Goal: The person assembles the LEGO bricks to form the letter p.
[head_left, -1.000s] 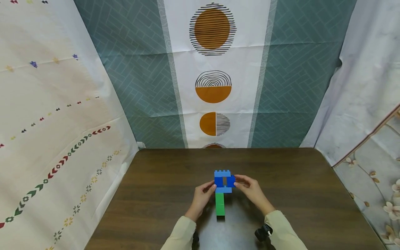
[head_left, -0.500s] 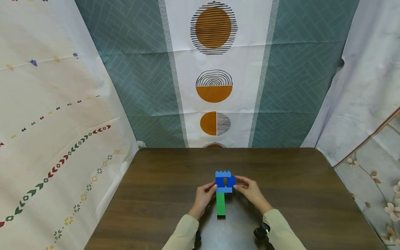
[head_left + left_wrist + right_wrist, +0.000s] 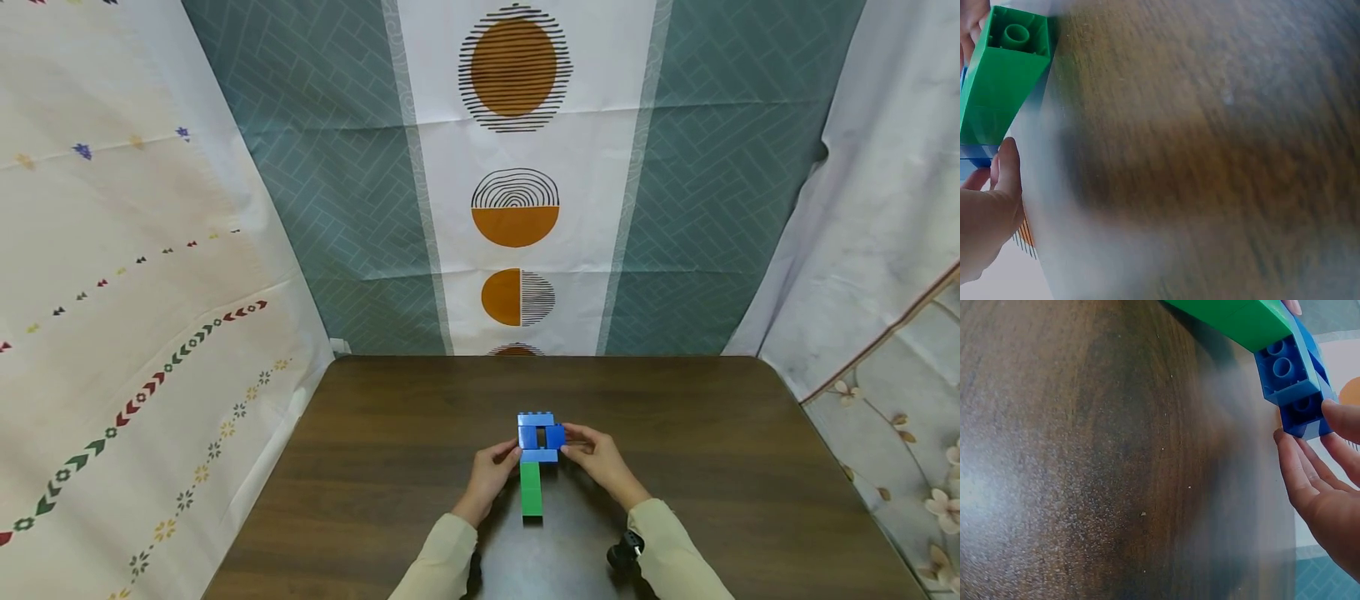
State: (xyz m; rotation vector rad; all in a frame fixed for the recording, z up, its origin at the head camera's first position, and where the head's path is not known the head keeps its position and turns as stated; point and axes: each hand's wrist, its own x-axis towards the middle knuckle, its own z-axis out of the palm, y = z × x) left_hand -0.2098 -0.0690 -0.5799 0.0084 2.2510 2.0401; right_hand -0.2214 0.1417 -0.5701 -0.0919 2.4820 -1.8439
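Note:
A build of toy building bricks is held up above the table in the head view. Its upper part is a blue brick frame (image 3: 537, 456) with a small gap in the middle, and a green brick column (image 3: 531, 490) extends below it. My left hand (image 3: 487, 482) pinches the frame's left side between thumb and fingers. On the other side, my right hand (image 3: 602, 464) grips the blue brick that juts out to the right. The column's hollow underside (image 3: 1017, 37) shows in the left wrist view. In the right wrist view, open tubes show under a blue brick (image 3: 1290, 374).
A dark wooden table (image 3: 405, 417) lies beneath both hands. Behind it hangs a teal and white patterned cloth (image 3: 585, 242). Patterned white cloths stand at the left (image 3: 150, 292) and right (image 3: 862, 208). A small black device (image 3: 625, 552) sits at the right wrist.
The brick build and both hands have shifted very slightly to the right in the head view. The same two-handed hold continues.

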